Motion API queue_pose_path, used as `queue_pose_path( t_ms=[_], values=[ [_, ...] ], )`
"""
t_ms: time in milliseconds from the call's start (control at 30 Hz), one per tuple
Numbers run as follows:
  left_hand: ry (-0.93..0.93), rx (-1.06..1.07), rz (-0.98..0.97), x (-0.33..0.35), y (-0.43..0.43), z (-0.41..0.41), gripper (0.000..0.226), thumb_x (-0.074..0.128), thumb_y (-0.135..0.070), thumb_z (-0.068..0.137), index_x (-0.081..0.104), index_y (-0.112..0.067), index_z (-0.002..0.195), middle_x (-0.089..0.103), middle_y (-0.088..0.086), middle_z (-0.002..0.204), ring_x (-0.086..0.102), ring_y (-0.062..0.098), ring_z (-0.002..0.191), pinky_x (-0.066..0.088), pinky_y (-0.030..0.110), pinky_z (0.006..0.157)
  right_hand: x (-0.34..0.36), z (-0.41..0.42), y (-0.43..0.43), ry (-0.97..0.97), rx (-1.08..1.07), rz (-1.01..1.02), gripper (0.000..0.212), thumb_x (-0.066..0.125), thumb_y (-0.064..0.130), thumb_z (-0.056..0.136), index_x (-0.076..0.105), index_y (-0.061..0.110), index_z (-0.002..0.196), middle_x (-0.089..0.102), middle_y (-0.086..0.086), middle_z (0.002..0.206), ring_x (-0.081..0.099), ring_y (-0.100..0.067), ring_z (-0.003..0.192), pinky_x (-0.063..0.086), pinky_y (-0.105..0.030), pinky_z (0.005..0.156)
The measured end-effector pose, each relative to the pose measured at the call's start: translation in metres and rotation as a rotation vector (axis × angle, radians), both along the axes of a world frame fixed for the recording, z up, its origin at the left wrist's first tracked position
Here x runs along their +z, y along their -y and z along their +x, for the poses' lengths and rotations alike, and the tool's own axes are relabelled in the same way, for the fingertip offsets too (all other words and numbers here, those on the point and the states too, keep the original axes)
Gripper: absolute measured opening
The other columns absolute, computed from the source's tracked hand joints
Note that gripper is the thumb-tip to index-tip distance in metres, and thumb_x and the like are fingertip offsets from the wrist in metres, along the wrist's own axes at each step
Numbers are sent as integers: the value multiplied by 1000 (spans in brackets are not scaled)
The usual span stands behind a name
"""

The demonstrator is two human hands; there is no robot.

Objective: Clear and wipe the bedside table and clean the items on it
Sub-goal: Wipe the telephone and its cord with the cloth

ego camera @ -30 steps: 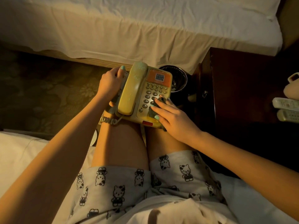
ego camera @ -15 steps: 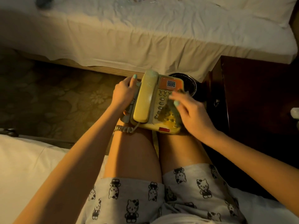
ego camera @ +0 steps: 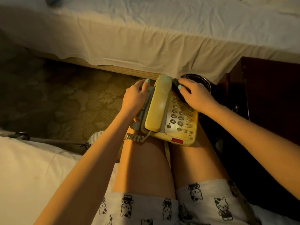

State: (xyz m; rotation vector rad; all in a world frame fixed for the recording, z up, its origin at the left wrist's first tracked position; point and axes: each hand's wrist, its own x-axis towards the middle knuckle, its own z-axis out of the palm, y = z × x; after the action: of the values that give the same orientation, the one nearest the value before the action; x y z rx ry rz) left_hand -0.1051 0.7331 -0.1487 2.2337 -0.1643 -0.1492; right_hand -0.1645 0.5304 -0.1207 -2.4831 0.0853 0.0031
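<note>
Yellow telephone point(ego camera: 168, 114) on the person's knees, red front label unreadable, left hand point(ego camera: 134, 98) fingers curled round its left side, right hand point(ego camera: 196, 96) fingers pinching dark cloth point(ego camera: 175, 82) against the handset top, dark bench point(ego camera: 267, 95) just beside

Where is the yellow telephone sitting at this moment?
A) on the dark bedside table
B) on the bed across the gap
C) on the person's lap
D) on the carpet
C: the telephone rests across the person's bare thighs, the left hand gripping its side and the right hand pressing a dark cloth to its top; the bedside table stands off to the right.
</note>
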Motion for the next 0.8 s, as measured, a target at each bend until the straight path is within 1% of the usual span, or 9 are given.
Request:
queue_pose_path(
  t_ms=[100,200,300,367,467,500,600,667,800],
  values=[
    [8,4,16,1,0,-1,43,38,-41,103,55,-18,135,68,3,115,61,19,103,48,35,83,1,-17,-5,2,23,34,39,46,21,100,49,14,138,46,-3,145,39,-16,135,27,-23,108],
    [6,2,19,1,2,-1,43,38,-40,103,55,-18,135,68,3,113,60,17,100,47,33,81,1,-35,-13,26,22,53,37,47,19,99,52,13,135,47,-3,143,40,-15,134,25,-18,105],
    [2,-3,13,-1,2,-2,43,38,-41,103,55,-19,135,67,2,113,61,17,99,50,35,82,0,-48,-16,46,61,26,37,47,17,99,52,11,135,48,-4,142,40,-15,133,25,-17,104],
    [3,-8,2,-1,2,-3,42,39,-41,102,56,-19,134,68,2,111,62,18,93,49,35,76,-2,-54,-19,56,86,-4,38,47,17,99,51,10,136,47,-5,142,39,-16,133,25,-18,105],
    [9,-5,25,1,3,-3,41,40,-40,102,60,-18,129,70,6,105,61,20,81,42,31,63,-1,-64,-23,79,116,-22,37,47,17,99,52,9,135,48,-6,140,39,-18,133,26,-22,107],
    [12,-4,29,1,3,-3,40,41,-41,101,60,-18,128,70,7,107,63,22,85,45,32,65,0,-68,-25,83,127,-21,37,48,16,98,53,9,134,48,-6,139,40,-19,132,28,-24,108],
    [14,6,23,4,3,-4,39,45,-40,100,61,-20,130,68,8,116,63,23,104,51,37,84,1,-85,-35,77,160,-38,37,48,15,97,54,10,134,48,-7,139,40,-19,132,32,-33,111],
    [15,19,13,6,3,-4,38,46,-39,100,61,-19,129,68,8,116,62,24,107,48,33,84,0,-100,-42,90,200,-51,37,47,16,96,56,10,131,50,-7,137,41,-20,132,36,-38,109],
    [21,26,-2,8,3,-7,39,45,-38,100,62,-17,128,68,7,117,61,22,109,45,29,83,-2,-118,-43,110,300,-68,38,43,18,95,59,9,128,54,-7,133,45,-22,128,37,-36,104]
  ],
)
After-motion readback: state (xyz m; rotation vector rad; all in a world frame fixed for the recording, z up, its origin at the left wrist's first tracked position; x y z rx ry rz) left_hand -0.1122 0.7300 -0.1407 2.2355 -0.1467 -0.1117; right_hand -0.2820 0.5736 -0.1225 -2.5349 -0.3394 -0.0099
